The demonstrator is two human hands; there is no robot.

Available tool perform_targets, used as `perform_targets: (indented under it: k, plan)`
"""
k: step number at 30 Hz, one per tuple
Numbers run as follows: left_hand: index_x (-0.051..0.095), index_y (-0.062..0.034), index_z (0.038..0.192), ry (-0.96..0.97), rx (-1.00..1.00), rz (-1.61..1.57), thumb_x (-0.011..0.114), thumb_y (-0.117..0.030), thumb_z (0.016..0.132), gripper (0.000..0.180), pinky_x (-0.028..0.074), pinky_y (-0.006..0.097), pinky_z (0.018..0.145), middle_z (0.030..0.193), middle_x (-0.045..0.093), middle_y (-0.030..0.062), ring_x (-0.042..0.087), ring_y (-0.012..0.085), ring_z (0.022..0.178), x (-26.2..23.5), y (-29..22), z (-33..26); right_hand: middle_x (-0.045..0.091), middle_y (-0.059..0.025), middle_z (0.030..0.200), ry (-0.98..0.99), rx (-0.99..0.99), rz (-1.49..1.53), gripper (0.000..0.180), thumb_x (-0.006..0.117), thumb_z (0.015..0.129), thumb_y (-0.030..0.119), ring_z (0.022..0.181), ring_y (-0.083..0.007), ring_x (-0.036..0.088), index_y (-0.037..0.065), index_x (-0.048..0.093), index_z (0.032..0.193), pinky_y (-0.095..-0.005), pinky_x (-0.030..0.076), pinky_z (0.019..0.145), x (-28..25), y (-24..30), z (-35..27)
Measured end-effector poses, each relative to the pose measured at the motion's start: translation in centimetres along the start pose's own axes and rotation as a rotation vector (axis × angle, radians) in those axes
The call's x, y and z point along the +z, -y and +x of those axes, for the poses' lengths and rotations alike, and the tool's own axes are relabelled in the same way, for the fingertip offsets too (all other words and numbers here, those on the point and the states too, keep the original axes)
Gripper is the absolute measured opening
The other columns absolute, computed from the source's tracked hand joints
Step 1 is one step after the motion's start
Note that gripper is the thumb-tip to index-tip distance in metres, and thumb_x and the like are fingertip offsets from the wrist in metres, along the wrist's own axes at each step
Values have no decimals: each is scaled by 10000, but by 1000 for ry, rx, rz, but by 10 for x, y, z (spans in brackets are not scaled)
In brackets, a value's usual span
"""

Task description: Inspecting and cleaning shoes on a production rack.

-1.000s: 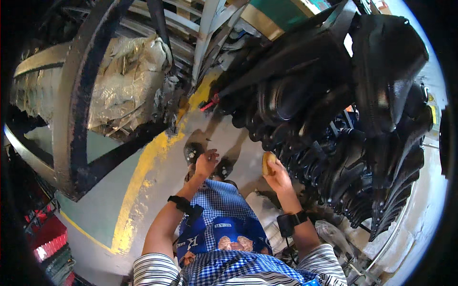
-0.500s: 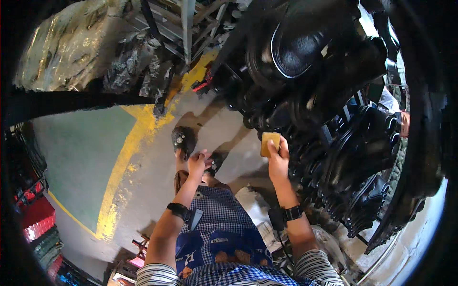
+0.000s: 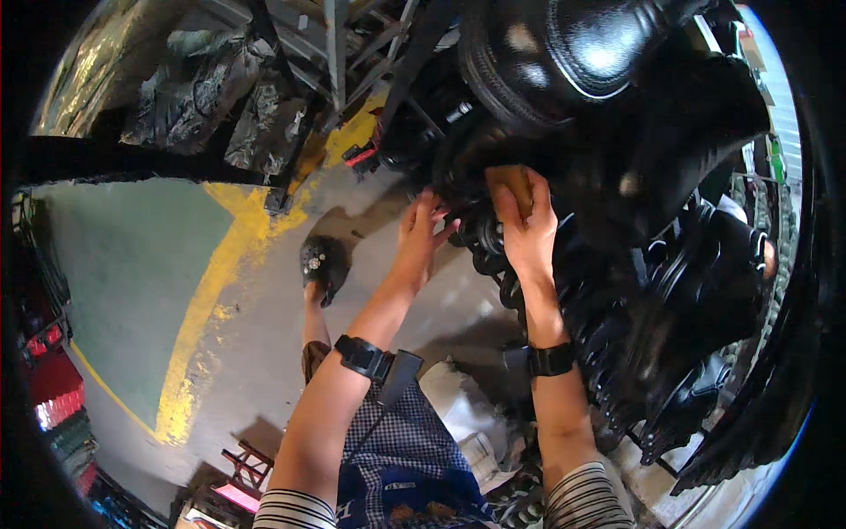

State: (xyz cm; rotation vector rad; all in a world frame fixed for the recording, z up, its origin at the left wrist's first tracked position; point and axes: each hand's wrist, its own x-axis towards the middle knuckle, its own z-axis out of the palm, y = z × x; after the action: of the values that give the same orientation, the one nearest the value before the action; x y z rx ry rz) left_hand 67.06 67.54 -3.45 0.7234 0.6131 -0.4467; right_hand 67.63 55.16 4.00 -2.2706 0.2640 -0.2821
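My right hand [image 3: 529, 220] is closed round a flat yellow-brown block [image 3: 508, 187], perhaps a sponge, thumb on its near face. It is held up against a crowd of shiny black leather boots [image 3: 608, 44], the largest of which shows a pale stitched seam. To its left, my left hand [image 3: 423, 234] reaches up to the dark edge of the same boots, thumb and fingers apart. Nothing shows between them; whether the fingertips touch a boot cannot be made out in the shadow.
More black boots [image 3: 652, 326] hang in rows down the right side. A metal frame [image 3: 337, 53] stands at the far side, near a plastic-wrapped stack [image 3: 189, 79]. Yellow lines [image 3: 198, 344] mark the floor. A white sack [image 3: 458, 401] lies beside my apron [image 3: 397, 441].
Both hands have moved away from my body toward the boots, the left also rightward. The block has stayed in my right hand and gone into shadow. My view has shifted closer to the boots.
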Motion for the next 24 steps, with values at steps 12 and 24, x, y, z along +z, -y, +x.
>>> perform_targets:
  k: [12, 24]
  plan:
    - [470, -9, 1197, 25, 33, -213, 456, -378, 930, 456, 508, 377, 851, 1147, 542, 115, 557, 215, 1007, -14, 22, 19, 604, -173, 1001, -77, 1, -21, 370, 620, 849, 165, 825, -193, 595, -12, 485, 1144, -298, 479, 743, 20, 9, -19]
    - [396, 14, 1272, 135, 9, -109, 544, -378, 886, 570, 517, 359, 823, 1141, 520, 119, 554, 221, 1011, 5, 5, 29, 602, -200, 1002, -19, -60, -208, 324, 589, 859, 163, 884, -317, 611, -21, 515, 1115, -353, 485, 777, 25, -5, -4]
